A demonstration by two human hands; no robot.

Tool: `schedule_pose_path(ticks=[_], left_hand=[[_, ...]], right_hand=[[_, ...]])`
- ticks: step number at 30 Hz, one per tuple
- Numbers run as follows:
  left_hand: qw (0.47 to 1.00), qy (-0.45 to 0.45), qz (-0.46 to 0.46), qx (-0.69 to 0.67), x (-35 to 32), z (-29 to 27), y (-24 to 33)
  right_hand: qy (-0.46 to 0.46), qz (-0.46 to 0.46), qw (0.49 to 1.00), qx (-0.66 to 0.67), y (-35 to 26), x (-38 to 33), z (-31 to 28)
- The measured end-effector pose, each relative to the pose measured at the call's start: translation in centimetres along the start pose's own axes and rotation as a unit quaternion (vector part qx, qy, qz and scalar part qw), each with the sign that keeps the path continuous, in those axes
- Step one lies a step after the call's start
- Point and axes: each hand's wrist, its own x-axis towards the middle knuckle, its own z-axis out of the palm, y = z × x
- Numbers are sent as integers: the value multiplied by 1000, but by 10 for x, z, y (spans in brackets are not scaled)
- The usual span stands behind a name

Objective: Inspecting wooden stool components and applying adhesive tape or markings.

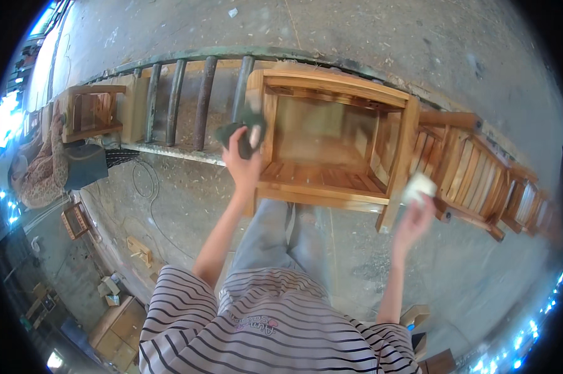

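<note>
In front of me a varnished wooden furniture frame [337, 198], perhaps a chair or stool, lies with its open underside facing up and slats inside. My left hand [242, 161] is closed on a dark green tool [249, 132] beside the frame's left end; blur hides its exact kind. My right hand [413, 222], also smeared by motion, grips a small whitish pad [420, 187] by the frame's right front leg. I cannot tell whether the pad touches the wood.
The frame rests on a roller conveyor [203, 103] with worn green rails. Several slatted wooden pieces [471, 174] line up to the right. A smaller wooden frame [94, 112] sits at the left end, near a blue-grey box [87, 167]. A cable [145, 181] lies on the concrete floor.
</note>
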Motion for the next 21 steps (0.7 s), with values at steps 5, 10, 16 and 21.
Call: schedule_pose_path(ticks=[5,10,16,21], left_hand=[[976,-34,64,207,51,74,-41],[999,41,-25,18,82,79,-64],[882,-115,-423,-172,94,27,-148],[726,-188,-600,-277,98,39,-157]], right_hand=[[-146,-62,986,-54,82,-35,123],[-164,-113,955,-222,104,-50,151],[-160,-108,953,-233,101,-48,159],[-144,-120,954,-236,97,-49,161]])
